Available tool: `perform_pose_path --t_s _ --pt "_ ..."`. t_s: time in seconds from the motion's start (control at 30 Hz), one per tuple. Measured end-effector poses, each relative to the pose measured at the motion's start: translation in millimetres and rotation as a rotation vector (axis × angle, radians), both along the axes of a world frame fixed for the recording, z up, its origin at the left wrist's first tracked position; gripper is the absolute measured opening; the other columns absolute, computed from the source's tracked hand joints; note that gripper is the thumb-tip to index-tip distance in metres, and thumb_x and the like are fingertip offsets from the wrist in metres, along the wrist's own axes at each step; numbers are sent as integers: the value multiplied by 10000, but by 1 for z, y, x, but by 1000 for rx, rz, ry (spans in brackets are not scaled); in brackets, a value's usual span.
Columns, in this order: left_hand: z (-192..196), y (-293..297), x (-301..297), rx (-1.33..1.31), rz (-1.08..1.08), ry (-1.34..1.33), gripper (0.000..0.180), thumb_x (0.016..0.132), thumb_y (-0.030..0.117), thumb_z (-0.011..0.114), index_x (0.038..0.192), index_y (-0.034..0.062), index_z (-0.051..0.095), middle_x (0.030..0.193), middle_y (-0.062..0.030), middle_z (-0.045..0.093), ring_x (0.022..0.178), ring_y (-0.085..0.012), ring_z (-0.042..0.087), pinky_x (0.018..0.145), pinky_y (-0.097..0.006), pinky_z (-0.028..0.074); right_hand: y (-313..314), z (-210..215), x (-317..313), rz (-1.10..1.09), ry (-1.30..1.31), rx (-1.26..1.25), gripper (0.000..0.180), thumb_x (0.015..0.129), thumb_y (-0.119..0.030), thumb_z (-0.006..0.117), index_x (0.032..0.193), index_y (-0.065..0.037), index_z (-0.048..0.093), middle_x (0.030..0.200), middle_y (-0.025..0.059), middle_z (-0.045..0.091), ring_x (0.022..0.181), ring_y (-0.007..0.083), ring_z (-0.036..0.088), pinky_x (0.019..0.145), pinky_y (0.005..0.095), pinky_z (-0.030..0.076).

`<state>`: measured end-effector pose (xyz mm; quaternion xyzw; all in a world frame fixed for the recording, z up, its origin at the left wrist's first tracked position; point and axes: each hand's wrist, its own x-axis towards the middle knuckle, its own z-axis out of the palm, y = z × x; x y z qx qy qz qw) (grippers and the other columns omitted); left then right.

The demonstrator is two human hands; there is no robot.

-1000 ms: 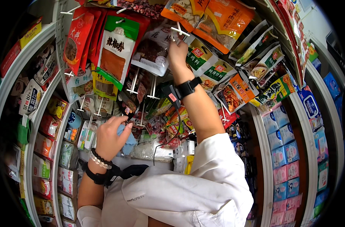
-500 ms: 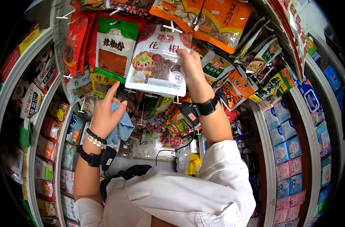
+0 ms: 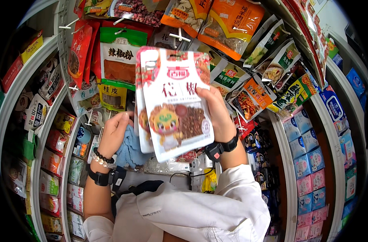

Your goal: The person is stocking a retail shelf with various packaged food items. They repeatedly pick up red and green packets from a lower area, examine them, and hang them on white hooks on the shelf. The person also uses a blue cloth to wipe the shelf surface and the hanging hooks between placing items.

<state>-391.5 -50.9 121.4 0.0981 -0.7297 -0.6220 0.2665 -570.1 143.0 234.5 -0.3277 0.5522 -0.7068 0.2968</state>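
My right hand (image 3: 217,111) is closed on the right edge of a small stack of peppercorn packets (image 3: 174,133), thumb on the front. They are white and red, with a cartoon figure and a window onto brown peppercorns. At least two overlap, held off the rack in front of me. My left hand (image 3: 116,131) is closed on a crumpled blue cloth (image 3: 131,147), close to the packets' left edge. The packets hide part of its fingertips. Behind the stack is a white peg hook (image 3: 179,37), with another packet partly visible.
Hanging close by are a green-topped chili powder bag (image 3: 118,60), orange spice bags (image 3: 232,28) and red bags (image 3: 80,54). White pegs stick out among them. Curved shelves with small packages (image 3: 51,161) stand left, and blue and pink packs (image 3: 309,161) right.
The peppercorn packets have come off the peg and moved down toward me in my right hand. My left hand, fingers extended before, has drawn down and closed on the cloth.
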Motion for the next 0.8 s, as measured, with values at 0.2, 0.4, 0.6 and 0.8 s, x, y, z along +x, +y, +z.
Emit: perform_pose_path --t_s 0.2,0.4,0.6,0.8 --pt "-23 17 23 297 -241 168 581 908 447 282 1037 -50 556 970 -119 606 927 -152 538 846 -280 410 9 -26 34 150 84 61 284 835 -104 539 1066 60 556 993 71 624 878 128 587 797 260 448" --pt "-47 21 50 223 -257 57 363 813 237 599 1061 -24 547 1014 -65 598 937 -130 534 837 -277 419 -14 -79 47 105 374 122 271 877 -136 495 1086 31 533 894 44 626 806 68 542 714 249 451" --pt "-73 20 87 443 -122 -15 329 831 173 604 1100 -1 530 1020 -52 599 914 -111 549 822 -272 428 -36 -96 80 261 593 149 289 873 -170 505 1101 8 525 861 108 624 784 107 552 711 289 446" --pt "-100 27 124 447 57 -75 267 860 167 565 1083 20 562 1005 -24 606 914 -100 543 825 -263 418 -53 -124 93 512 269 155 341 866 -141 538 1164 14 482 1037 60 581 929 89 505 834 250 411"
